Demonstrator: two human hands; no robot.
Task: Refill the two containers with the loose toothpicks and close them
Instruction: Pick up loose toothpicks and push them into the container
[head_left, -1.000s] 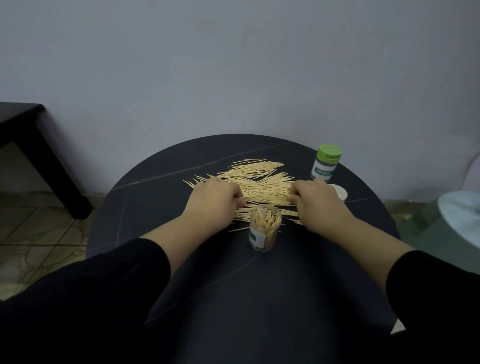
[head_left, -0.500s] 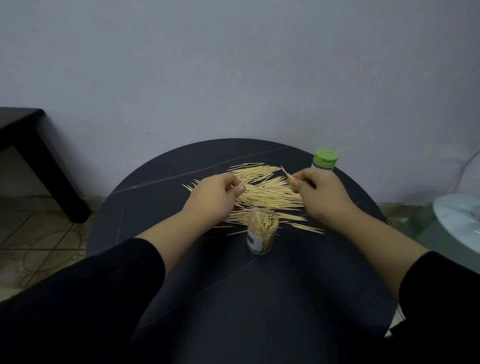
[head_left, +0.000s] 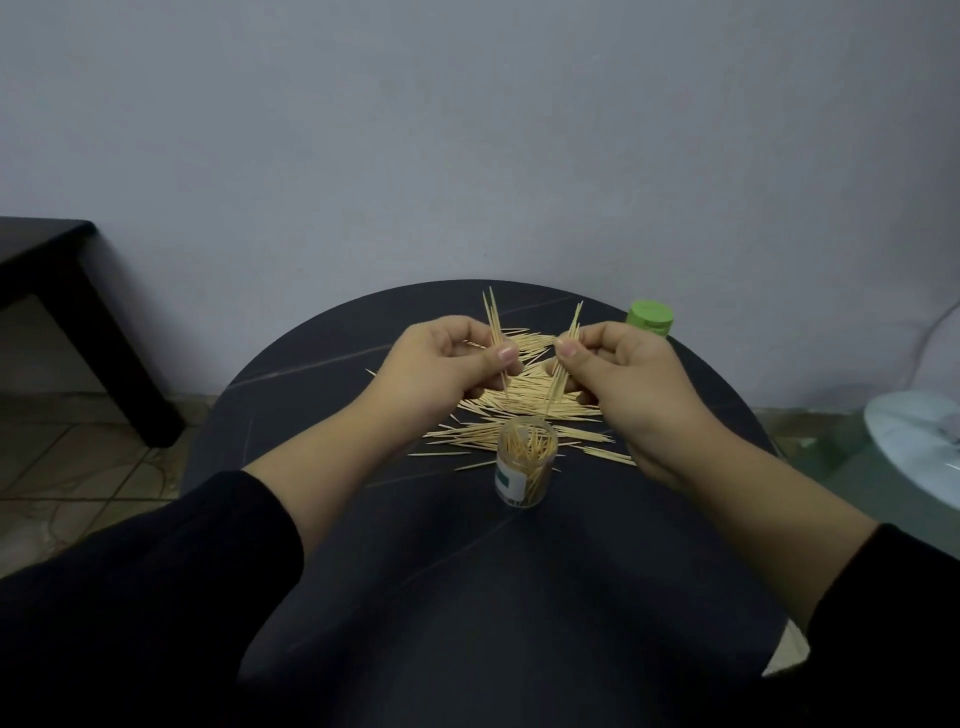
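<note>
Pinching a small bundle of toothpicks in each of 2 bare hands, a person in black sleeves leans over a round dark table. The left hand has its thumb and curled fingers closed on the left bundle, which stands nearly upright with its points up. The right hand grips the right bundle the same way, tilted slightly. Each bundle holds only a few sticks; the exact count cannot be made out. The 2 hands are raised close together, not touching.

Just below and between them stands 1 open container, a clear upright cylinder with no lid, partly filled with toothpicks. Its label is white with a green band, and the writing on it is too small to read.

Behind the container, loose toothpicks lie scattered across the table, far too many to count. A second container, closed with a green lid, stands near the table's far right edge, mostly hidden by the right hand.

1 dark side table stands on the tiled floor at left, and 1 pale round object sits at right.
</note>
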